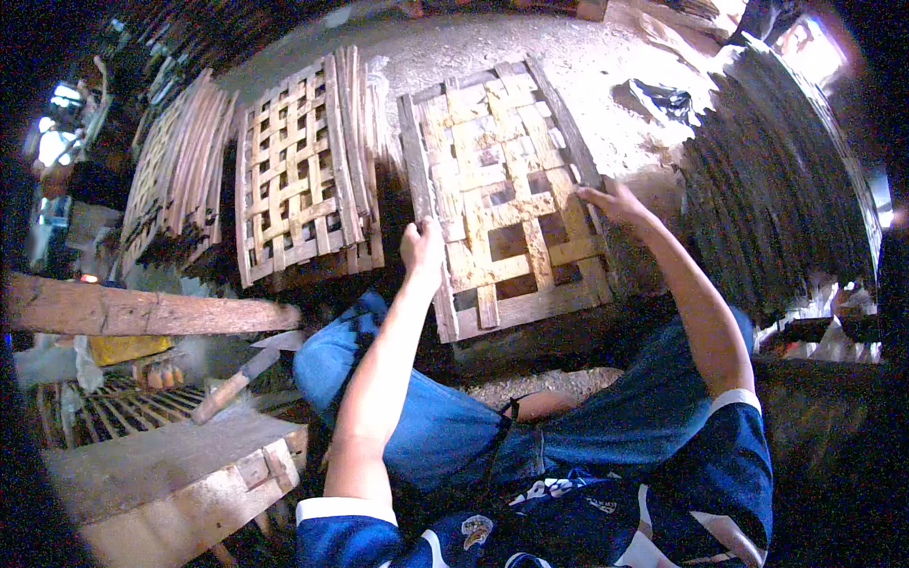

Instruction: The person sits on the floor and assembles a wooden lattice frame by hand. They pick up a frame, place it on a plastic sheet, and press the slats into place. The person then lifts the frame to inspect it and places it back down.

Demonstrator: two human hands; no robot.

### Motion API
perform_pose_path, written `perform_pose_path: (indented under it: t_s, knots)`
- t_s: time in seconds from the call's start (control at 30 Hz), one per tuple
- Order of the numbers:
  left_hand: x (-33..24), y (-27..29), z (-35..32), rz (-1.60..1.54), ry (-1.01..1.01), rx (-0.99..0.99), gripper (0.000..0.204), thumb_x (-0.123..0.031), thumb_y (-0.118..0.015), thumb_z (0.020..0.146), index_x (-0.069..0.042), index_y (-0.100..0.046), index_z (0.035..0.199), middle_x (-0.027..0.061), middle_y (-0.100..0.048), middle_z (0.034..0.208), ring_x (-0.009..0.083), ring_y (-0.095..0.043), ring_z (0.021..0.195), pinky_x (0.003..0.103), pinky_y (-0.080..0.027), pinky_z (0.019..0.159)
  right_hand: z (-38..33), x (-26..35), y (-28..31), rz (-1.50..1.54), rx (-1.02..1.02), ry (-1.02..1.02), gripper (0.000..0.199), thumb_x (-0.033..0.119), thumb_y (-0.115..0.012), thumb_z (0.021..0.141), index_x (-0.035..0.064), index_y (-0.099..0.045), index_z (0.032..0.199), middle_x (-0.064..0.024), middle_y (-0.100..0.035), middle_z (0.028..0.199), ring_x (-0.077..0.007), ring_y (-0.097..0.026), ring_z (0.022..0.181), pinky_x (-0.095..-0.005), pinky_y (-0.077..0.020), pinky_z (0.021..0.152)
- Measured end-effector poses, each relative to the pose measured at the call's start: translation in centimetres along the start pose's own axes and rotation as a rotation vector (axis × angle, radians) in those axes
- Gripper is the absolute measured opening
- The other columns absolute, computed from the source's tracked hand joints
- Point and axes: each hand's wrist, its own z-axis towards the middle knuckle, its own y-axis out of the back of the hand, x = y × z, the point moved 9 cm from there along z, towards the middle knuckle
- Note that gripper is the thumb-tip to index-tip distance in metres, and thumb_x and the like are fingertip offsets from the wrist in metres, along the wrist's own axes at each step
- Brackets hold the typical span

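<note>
The woven bamboo panel (502, 189) looks almost finished, with some gaps still open low down; the left hand (423, 248) grips its left edge, the right hand (615, 201) lies half-open on its right edge.

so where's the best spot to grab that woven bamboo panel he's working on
Probably by its two long side slats. The woven bamboo panel lies flat with solid edge strips; the left hand grips the left strip and the right hand the right one. Come from the near end, fingers curling over each edge.
</note>
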Motion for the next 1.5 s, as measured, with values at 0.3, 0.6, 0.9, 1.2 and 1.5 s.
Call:
perform_pose_path:
  t_s: [0.3, 0.6, 0.9, 1.2, 1.5]
  knots:
    - [1.2, -0.1, -0.4, 0.188, -0.130, -0.154, 0.050, -0.042, -0.049, 0.092, 0.007, -0.058, 0.103, 0.0290, -0.061, 0.106, 0.0415, -0.058, 0.102, 0.048, -0.045, 0.091, 1.4, -2.2, -2.9, -0.244, 0.184, -0.001, 0.060, 0.050, -0.059, 0.092, 0.0012, -0.057, 0.126, -0.0191, -0.064, 0.122, -0.0300, -0.059, 0.111, -0.0412, -0.0449, 0.096]
    - [4.6, -1.7, 0.2, 0.245, -0.060, -0.114, 0.052, -0.041, -0.049, 0.093, 0.006, -0.057, 0.112, 0.0320, -0.052, 0.117, 0.0432, -0.052, 0.112, 0.050, -0.042, 0.098, 2.4, -6.9, -4.1, -0.546, 0.178, -0.101, 0.063, 0.053, -0.059, 0.089, 0.0026, -0.056, 0.127, -0.0244, -0.061, 0.122, -0.0394, -0.056, 0.117, -0.0465, -0.0427, 0.100]
    - [8.7, -3.3, 2.2, 0.295, 0.043, 0.012, 0.050, -0.036, -0.047, 0.094, 0.007, -0.055, 0.118, 0.0348, -0.048, 0.125, 0.0434, -0.050, 0.118, 0.047, -0.039, 0.104, 1.9, -6.5, -4.6, -0.807, 0.077, -0.150, 0.068, 0.054, -0.062, 0.086, -0.0029, -0.056, 0.123, -0.0254, -0.062, 0.119, -0.0412, -0.056, 0.116, -0.0497, -0.0451, 0.098]
    - [7.6, -3.4, 1.6, 0.345, -0.011, -0.036, 0.048, -0.033, -0.054, 0.091, -0.006, -0.048, 0.130, 0.0305, -0.045, 0.129, 0.0413, -0.049, 0.119, 0.050, -0.042, 0.100, -0.3, -0.7, -3.6, -0.833, 0.143, -0.218, 0.071, 0.055, -0.064, 0.083, -0.0052, -0.056, 0.120, -0.0267, -0.061, 0.119, -0.0413, -0.057, 0.115, -0.0499, -0.0463, 0.097]
    - [-1.5, -1.9, -0.9, 0.355, -0.581, -0.297, 0.050, -0.037, -0.065, 0.085, -0.012, -0.051, 0.126, 0.0184, -0.054, 0.112, 0.0315, -0.054, 0.109, 0.048, -0.047, 0.084, 0.2, 5.0, -7.1, -0.494, -0.062, 0.383, 0.056, 0.021, -0.066, 0.084, 0.0002, -0.048, 0.132, -0.0247, -0.041, 0.141, -0.0389, -0.041, 0.131, -0.0436, -0.0369, 0.109]
